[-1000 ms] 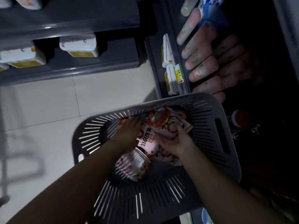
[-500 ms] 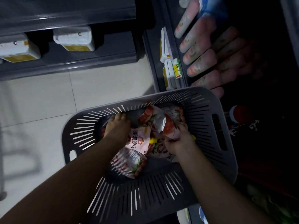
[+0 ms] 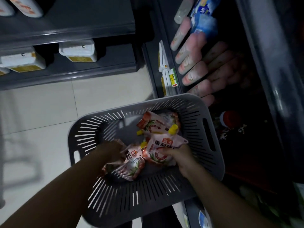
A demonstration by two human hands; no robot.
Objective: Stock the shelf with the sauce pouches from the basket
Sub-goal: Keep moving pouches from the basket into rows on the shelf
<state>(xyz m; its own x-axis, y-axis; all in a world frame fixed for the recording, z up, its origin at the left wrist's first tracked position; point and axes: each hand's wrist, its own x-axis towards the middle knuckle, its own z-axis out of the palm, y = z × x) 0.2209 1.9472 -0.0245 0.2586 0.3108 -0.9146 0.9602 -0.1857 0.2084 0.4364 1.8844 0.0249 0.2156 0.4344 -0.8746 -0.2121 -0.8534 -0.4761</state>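
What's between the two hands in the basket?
Head view: pink-and-red plastic sauce pouches fill the gap between left hand and right hand, in the grey slotted plastic basket.

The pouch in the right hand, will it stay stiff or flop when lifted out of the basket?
Probably floppy: the pouch looks creased where the right hand grips it. Its glossy film may be slippery, so holding near the yellow cap seems safer. Being flat, it likely won't roll.

Left hand motion-blurred, shelf label print unreadable, blue packet cropped at top
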